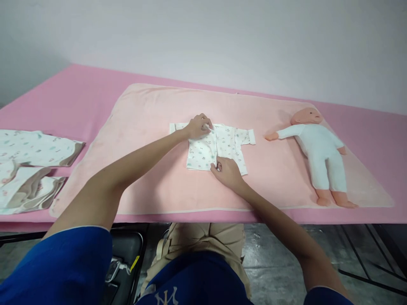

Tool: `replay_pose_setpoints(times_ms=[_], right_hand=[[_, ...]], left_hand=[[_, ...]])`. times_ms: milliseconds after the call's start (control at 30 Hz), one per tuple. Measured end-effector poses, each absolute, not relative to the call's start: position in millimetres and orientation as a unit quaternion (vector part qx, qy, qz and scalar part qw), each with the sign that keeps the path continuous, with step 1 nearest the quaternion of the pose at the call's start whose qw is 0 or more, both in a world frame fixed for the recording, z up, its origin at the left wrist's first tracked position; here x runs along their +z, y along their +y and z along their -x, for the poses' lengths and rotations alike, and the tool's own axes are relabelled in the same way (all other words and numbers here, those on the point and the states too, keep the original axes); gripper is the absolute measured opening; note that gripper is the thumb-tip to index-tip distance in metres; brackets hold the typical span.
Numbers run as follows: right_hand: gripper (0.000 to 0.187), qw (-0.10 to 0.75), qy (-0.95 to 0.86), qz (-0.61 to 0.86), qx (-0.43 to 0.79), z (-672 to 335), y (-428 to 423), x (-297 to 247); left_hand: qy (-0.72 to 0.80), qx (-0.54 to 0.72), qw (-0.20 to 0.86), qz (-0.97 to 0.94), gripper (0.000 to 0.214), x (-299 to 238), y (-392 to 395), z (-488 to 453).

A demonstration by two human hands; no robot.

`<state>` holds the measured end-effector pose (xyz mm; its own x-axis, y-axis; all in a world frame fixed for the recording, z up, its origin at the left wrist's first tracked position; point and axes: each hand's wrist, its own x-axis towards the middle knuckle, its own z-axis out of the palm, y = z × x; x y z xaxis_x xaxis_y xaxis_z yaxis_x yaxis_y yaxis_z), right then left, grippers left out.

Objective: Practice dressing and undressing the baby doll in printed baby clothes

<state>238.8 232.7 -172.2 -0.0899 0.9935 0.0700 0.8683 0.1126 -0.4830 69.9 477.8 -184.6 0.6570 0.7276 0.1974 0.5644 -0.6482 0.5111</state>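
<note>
A small white baby shirt (pixel 226 142) with a fine print lies spread on a peach blanket (pixel 152 127), its sleeves out to both sides. My left hand (pixel 200 126) is at the neck end of the front opening, fingers pinched on the cloth there. Lower down the same opening, my right hand (pixel 228 171) has its thumb and fingers closed on the front edge near the hem. My left hand and forearm cover part of the left sleeve. To the right lies a baby doll (pixel 321 146) on its back, dressed in a white suit.
Folded printed baby clothes (pixel 34 148) with brown trim lie at the left on the pink table cover (pixel 82 93). A white wall (pixel 222 42) rises behind the table. Below the front edge stands a black chair (pixel 127 245) with small items on it.
</note>
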Motion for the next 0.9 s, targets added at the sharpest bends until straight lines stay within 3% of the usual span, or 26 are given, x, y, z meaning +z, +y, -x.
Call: replay_pose_setpoints(times_ms=[167, 367, 633, 767, 900], right_hand=[[0.039, 0.212, -0.732, 0.638, 0.114, -236.7, 231.8, -185.0], [0.038, 0.23, -0.737, 0.631, 0.079, -234.8, 230.0, -194.7], [0.033, 0.252, -0.751, 0.607, 0.062, -234.1, 226.1, -189.0], [0.021, 0.281, -0.774, 0.565, 0.044, -215.1, 236.7, -165.5], [0.017, 0.289, -0.823, 0.487, 0.044, -171.5, 264.4, -142.8]], left_hand=[[0.415, 0.267, 0.096, -0.864, 0.041, -205.5, 448.4, -71.7], [0.375, 0.187, 0.042, -0.907, 0.038, -185.5, 447.4, -79.4], [0.451, 0.162, 0.245, -0.843, 0.013, -163.9, 452.9, -74.7], [0.482, 0.188, 0.341, -0.785, 0.03, -139.5, 457.0, -56.5], [0.498, 0.186, 0.352, -0.77, 0.022, -118.2, 467.3, -28.9]])
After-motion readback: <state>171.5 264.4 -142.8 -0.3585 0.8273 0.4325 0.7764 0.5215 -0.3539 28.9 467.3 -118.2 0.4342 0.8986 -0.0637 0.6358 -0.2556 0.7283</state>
